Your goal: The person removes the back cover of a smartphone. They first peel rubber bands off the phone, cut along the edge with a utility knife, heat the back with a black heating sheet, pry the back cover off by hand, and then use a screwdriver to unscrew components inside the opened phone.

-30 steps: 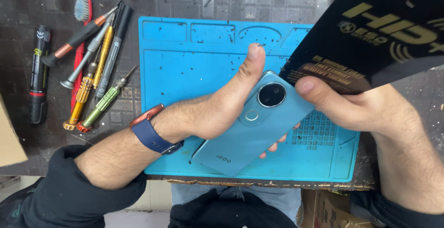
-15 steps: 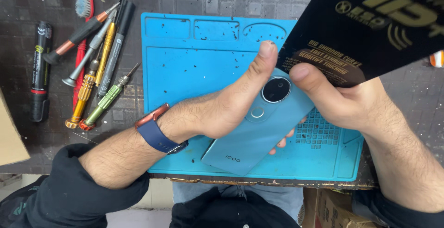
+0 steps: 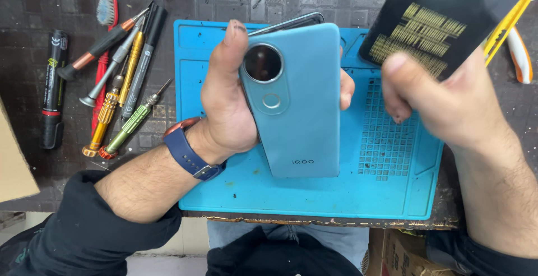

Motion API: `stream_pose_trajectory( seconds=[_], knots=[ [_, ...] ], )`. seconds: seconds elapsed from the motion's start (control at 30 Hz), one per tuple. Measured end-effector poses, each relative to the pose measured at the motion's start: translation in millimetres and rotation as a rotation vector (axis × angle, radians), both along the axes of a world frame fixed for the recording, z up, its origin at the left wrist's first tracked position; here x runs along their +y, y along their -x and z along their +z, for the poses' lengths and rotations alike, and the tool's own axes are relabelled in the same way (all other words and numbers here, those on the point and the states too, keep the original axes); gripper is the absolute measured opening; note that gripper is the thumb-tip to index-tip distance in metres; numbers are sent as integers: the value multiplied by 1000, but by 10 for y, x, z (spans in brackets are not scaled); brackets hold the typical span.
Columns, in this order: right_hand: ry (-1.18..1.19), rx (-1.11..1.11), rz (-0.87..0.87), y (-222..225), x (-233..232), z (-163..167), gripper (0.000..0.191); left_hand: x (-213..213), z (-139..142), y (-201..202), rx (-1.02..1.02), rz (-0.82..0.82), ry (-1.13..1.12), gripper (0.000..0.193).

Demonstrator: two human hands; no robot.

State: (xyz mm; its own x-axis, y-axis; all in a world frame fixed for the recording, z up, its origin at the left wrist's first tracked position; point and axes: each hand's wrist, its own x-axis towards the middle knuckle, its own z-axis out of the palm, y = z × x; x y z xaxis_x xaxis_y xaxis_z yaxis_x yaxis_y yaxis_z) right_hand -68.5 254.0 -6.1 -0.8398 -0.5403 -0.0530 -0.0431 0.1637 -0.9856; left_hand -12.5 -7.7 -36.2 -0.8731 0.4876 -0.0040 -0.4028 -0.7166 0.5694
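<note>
**Blue phone held back-up over the mat**

The blue smartphone point(image 3: 300, 102) sits upright in the left hand point(image 3: 227, 105), back cover facing the camera — thumb along its left edge beside the round camera ring, fingertips just showing past the right edge. That grip is closed on the phone; its screen side is hidden. A thin dark edge peeks above the top of the phone, too little to identify. The right hand point(image 3: 448, 102) is closed on a black packet point(image 3: 443, 18) with gold print, cut off by the frame's top corner. Below lies the blue repair mat point(image 3: 392, 197) on the dark worktop point(image 3: 33, 7) — screwdrivers point(image 3: 120, 85) and a black marker point(image 3: 53, 85) left.
</note>
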Motion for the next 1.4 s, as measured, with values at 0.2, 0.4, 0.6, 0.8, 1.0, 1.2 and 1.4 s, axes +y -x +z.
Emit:
stream_pose_trajectory(
  seconds=[0.2,0.4,0.6,0.8,1.0,1.2,1.4],
  knots=[
    [167,-309,-113,89,51,82,9,-22,-61,-13,142,-26,143,105],
    [231,-404,-7,131,261,17,9,-16,-80,-20,100,-45,60,102],
    [559,-320,-364,108,312,-68,17,11,-65,-7,17,-70,-27,92],
    [91,99,-175,-45,41,-82,20,17,-18,-15,11,-66,52,93],
    [-55,304,48,-323,-221,-52,30,14,-8,-27,21,-4,94,93],
    [-258,753,63,-312,-278,-76,30,11,-77,-10,-85,16,67,89],
    [-279,888,46,-326,-245,-97,31,18,-109,-21,-26,21,38,90]
  ],
)
